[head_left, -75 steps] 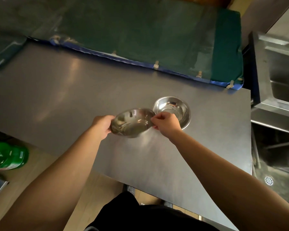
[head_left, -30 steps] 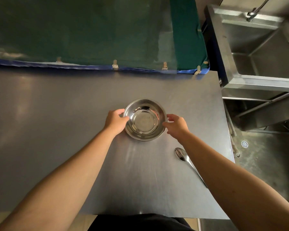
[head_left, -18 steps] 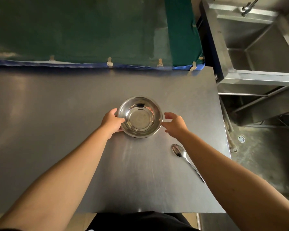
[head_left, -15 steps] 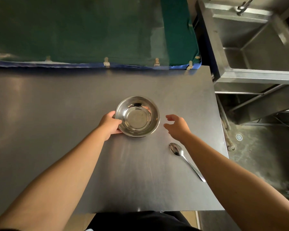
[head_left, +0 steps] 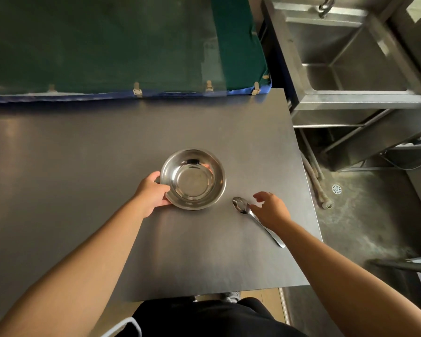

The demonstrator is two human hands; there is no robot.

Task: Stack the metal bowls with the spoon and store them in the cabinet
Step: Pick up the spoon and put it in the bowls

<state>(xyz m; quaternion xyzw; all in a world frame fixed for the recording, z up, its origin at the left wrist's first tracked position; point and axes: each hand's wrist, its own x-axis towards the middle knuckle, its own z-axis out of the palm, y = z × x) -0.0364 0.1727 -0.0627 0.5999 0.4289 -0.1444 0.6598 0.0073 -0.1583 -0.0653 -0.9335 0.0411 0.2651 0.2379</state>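
The stacked metal bowls stand nested as one on the steel table, right of its middle. My left hand grips their left rim. A metal spoon lies on the table to the right of the bowls, its bowl end toward them and its handle pointing to the near right. My right hand hovers over the spoon's neck with fingers spread, holding nothing. No cabinet is in view.
A green cloth with a blue edge covers the area behind the table. A steel sink stands to the right, beyond the table's right edge. Below it lies a concrete floor with a drain.
Both bowls went from my hands onto the table as one stack. My right hand let go of the rim and moved right and down to the spoon. My left hand stayed on the bowls.
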